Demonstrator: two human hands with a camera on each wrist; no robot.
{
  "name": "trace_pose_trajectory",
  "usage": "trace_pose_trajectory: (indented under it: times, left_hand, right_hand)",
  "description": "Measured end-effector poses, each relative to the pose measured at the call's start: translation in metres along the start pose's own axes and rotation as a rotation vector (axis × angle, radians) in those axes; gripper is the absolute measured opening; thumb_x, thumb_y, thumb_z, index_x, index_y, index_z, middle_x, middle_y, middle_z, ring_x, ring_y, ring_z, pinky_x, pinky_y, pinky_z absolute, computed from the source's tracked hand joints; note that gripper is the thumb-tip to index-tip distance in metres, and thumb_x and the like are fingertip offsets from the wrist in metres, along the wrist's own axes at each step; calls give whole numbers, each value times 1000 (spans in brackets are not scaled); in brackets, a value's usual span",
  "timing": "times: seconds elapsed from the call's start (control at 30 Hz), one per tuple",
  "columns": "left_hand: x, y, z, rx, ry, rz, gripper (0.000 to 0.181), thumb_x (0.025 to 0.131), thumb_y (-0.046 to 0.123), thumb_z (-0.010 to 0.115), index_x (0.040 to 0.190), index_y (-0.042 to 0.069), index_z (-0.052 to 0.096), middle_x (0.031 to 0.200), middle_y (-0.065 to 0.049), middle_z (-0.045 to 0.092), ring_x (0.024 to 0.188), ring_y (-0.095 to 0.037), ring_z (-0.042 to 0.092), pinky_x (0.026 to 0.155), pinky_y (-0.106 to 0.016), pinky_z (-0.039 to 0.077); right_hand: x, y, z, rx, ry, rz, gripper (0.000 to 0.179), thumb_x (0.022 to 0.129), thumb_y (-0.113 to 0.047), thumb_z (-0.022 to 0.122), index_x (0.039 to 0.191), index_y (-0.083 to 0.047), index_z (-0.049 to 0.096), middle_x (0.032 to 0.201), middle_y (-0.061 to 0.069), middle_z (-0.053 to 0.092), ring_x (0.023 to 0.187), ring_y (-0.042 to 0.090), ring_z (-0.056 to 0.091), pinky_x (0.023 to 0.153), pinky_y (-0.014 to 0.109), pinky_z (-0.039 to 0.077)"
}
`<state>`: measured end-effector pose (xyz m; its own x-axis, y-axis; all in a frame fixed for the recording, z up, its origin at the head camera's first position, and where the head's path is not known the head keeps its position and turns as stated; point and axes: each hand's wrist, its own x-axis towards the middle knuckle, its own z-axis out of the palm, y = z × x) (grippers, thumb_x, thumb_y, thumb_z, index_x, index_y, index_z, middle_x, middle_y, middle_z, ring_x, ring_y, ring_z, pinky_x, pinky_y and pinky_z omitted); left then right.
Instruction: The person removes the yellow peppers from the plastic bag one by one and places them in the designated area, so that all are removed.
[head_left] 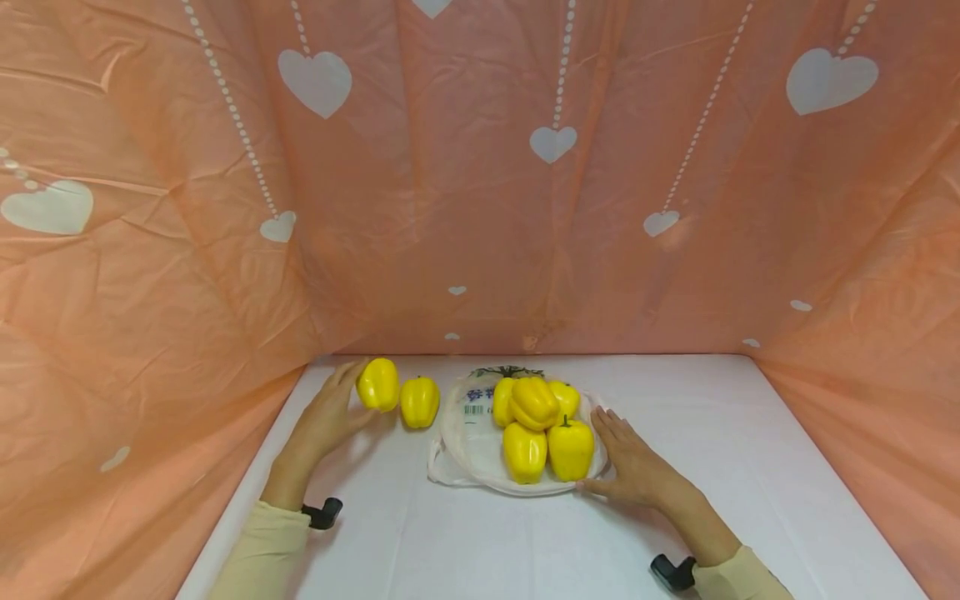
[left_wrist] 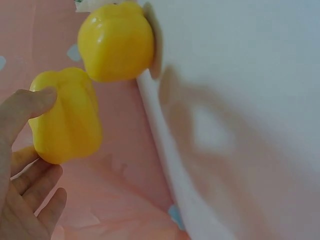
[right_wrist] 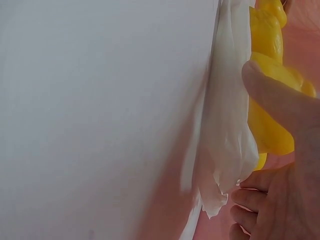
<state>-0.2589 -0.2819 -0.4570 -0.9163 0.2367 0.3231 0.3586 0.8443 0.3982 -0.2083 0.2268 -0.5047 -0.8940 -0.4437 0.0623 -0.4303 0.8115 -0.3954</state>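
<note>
My left hand [head_left: 326, 425] grips a yellow bell pepper [head_left: 378, 385] between thumb and fingertips, as the left wrist view also shows. Just right of it, a second yellow bell pepper [head_left: 419, 402] rests on the table. A white plastic bag [head_left: 468, 450] with dark print lies with its rim spread in a round shape, and several yellow bell peppers [head_left: 572, 451] are heaped on it. One pepper [head_left: 534, 402] sits on top of the others. At the bag's right edge is my right hand [head_left: 637, 467], fingers extended and thumb apart; its thumb overlaps the peppers in the right wrist view.
A white-covered table [head_left: 465, 550] carries everything. Orange cloth [head_left: 480, 208] printed with white hearts rises behind it and along both sides. Each wrist wears a black camera mount, the left one [head_left: 322, 513] and the right one [head_left: 673, 573].
</note>
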Motion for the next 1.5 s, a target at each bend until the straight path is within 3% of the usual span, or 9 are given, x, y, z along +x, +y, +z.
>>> trace_pose_trajectory:
  times: [0.4, 0.8, 1.17, 1.5]
  left_hand:
    - [-4, -9, 9, -4, -19, 3, 90, 88, 18, 89, 159, -5, 39, 153, -34, 45, 137, -56, 50, 110, -74, 45]
    - [-3, -20, 19, -37, -43, 30, 86, 86, 14, 90, 154, -9, 43, 152, -34, 46, 139, -55, 49, 115, -69, 42]
    - [-2, -31, 30, -64, -13, 108, 82, 81, 5, 92, 148, -11, 48, 144, -35, 51, 134, -55, 52, 115, -69, 43]
    - [-2, -35, 34, -54, -106, 30, 84, 90, 13, 87, 157, -6, 41, 155, -32, 44, 141, -53, 49, 118, -68, 40]
  right_hand:
    - [1, 2, 0, -4, -11, 12, 122, 86, -60, 83, 164, 12, 24, 172, 31, 24, 159, 49, 23, 129, 63, 19]
    - [2, 2, 0, -5, -14, 7, 120, 87, -60, 83, 164, 12, 25, 172, 31, 25, 159, 50, 24, 129, 63, 20]
    - [1, -1, -1, 6, -23, 17, 120, 86, -58, 84, 164, 12, 25, 172, 31, 25, 159, 50, 24, 129, 63, 19]
    - [0, 0, -1, 9, -12, 7, 120, 87, -60, 83, 163, 13, 25, 171, 31, 25, 159, 50, 24, 130, 62, 19]
